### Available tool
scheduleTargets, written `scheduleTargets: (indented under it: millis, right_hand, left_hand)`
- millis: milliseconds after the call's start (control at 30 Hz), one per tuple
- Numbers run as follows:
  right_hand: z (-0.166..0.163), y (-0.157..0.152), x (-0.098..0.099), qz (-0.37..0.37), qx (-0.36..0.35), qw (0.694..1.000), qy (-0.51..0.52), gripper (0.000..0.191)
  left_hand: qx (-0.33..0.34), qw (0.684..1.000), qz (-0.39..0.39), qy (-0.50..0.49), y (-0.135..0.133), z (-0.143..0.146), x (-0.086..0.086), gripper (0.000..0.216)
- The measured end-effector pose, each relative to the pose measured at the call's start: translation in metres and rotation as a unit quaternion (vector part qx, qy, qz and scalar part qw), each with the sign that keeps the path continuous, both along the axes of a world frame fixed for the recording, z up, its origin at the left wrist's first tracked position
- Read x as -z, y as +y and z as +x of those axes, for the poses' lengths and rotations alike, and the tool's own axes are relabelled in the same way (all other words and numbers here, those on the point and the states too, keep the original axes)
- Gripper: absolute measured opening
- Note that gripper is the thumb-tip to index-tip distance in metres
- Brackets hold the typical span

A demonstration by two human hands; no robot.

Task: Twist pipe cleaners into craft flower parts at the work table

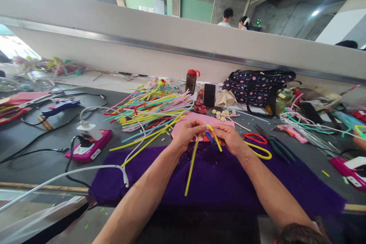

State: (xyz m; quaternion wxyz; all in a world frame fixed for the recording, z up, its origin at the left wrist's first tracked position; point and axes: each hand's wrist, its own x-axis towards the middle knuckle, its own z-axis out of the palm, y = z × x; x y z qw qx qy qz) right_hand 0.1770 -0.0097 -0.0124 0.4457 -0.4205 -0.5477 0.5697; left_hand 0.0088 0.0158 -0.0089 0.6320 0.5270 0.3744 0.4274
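Observation:
My left hand (190, 132) and my right hand (228, 137) meet in front of me above a purple cloth (228, 183). Both have fingertips pinched on a bent yellow pipe cleaner (191, 169). One long end hangs down below my left hand, and a shorter end slants down beside my right fingers. Between and just behind the hands show a blue piece (211, 138) and some orange-red, too covered to make out. Under them lies a pink sheet (183, 124). Right of my right hand are a red loop (255, 137), a yellow loop (260, 151) and dark-handled pliers (276, 144).
A heap of coloured pipe cleaners (154, 108) lies behind my left hand. Farther back stand a bottle (191, 83), a phone (209, 96) and a patterned bag (251, 87). Magenta power strips (94, 146) with cables flank the cloth. A pink glue gun (291, 132) lies right.

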Motion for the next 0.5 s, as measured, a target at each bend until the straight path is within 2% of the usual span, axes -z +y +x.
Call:
scheduleTargets:
  millis: [100, 200, 333, 400, 500]
  right_hand:
    - [-0.003, 0.0, 0.001, -0.003, 0.026, 0.999, 0.032, 0.026]
    - [-0.004, 0.0, 0.002, 0.0, 0.052, 0.998, 0.042, 0.021]
    - [-0.008, -0.001, 0.006, 0.049, 0.078, 0.996, 0.017, 0.02]
    - [-0.01, -0.001, 0.008, 0.074, 0.084, 0.994, 0.01, 0.02]
    - [-0.012, -0.001, 0.01, 0.091, 0.097, 0.991, 0.017, 0.022]
  left_hand:
    - [-0.023, 0.999, 0.017, -0.014, -0.001, 0.002, -0.001, 0.022]
    - [-0.014, 1.0, 0.004, -0.014, -0.001, 0.004, 0.001, 0.023]
    - [0.007, 1.0, -0.005, -0.01, -0.001, 0.006, 0.006, 0.024]
    - [-0.006, 1.0, 0.021, 0.006, -0.002, 0.007, 0.006, 0.022]
    - [-0.057, 0.991, 0.108, 0.047, -0.006, 0.008, 0.004, 0.016]
